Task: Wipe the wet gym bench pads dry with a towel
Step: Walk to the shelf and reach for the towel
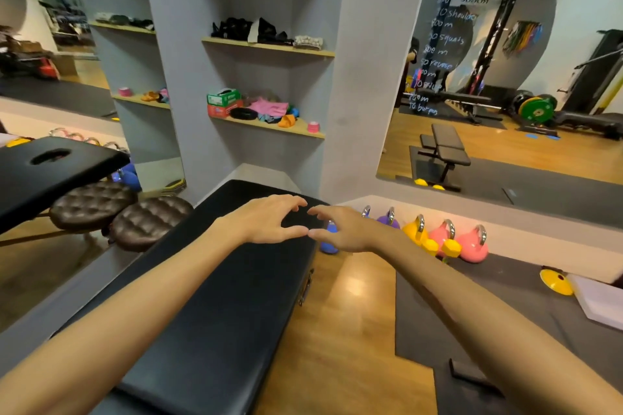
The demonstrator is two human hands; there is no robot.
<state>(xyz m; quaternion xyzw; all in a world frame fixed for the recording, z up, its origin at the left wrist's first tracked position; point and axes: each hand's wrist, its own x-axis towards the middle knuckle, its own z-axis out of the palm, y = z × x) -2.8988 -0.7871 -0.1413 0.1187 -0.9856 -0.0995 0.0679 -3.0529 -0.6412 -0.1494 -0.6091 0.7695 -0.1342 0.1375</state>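
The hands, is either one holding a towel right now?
No. The left hand and right hand hover empty above the black bench pad, fingers loosely curved, thumb tips nearly meeting.

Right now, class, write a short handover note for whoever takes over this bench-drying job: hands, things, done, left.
Left hand and right hand: both empty, fingers loosely spread, thumb tips almost meeting, held over the far end of the black bench pad.
Towel: not in either hand; folded cloths lie on the wall shelf.
Done: no wiping visible.
Left: fetch a towel, wipe the pad dry.
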